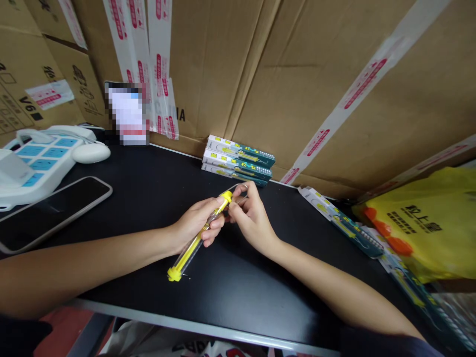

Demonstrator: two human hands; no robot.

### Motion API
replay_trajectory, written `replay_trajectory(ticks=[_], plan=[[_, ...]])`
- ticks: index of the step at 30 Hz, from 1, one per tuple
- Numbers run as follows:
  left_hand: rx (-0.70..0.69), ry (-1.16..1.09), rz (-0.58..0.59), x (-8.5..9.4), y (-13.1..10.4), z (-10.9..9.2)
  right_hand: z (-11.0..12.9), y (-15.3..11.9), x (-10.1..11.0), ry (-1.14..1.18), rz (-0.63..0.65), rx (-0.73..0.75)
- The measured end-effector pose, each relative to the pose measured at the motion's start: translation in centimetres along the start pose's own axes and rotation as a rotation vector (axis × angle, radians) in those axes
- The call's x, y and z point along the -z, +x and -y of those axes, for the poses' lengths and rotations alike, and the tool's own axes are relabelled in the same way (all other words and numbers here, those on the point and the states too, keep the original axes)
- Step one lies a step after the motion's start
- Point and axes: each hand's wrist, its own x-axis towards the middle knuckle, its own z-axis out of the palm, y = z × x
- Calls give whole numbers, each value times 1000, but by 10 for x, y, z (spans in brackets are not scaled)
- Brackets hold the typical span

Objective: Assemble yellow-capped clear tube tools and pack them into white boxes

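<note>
A spring scale [191,250] with a clear tube and yellow end caps is tilted over the black table. My left hand [201,218] is wrapped round its upper half, the thumb near the top cap. The lower yellow cap points down toward the table's front edge, with a small metal tip beside it. At the upper end, a thin wire hook [234,186] curves out toward my right hand [251,218]. The right fingers are bent and pinched on the wire beside the top cap. Their exact contact is partly hidden.
Two printed boxes [238,161] lie stacked against the cardboard wall [316,64]. More such boxes [340,220] line the right side by a yellow plastic bag [427,223]. To the left are a phone [55,213] and a white power strip [48,153] with plugs.
</note>
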Motion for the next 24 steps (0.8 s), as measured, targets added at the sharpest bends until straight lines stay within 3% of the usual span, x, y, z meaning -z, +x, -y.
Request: replay_trajectory(ticks=[6, 12, 17, 24], plan=[[48, -67, 60, 2, 1, -4, 0, -2, 3, 52, 67, -4], [191, -143, 226, 9, 6, -12, 4, -2, 8, 127, 149, 5], [107, -101, 207, 9, 2, -13, 9, -2, 10, 159, 160, -12], [109, -33, 220, 6, 1, -14, 7, 2, 13, 142, 149, 9]])
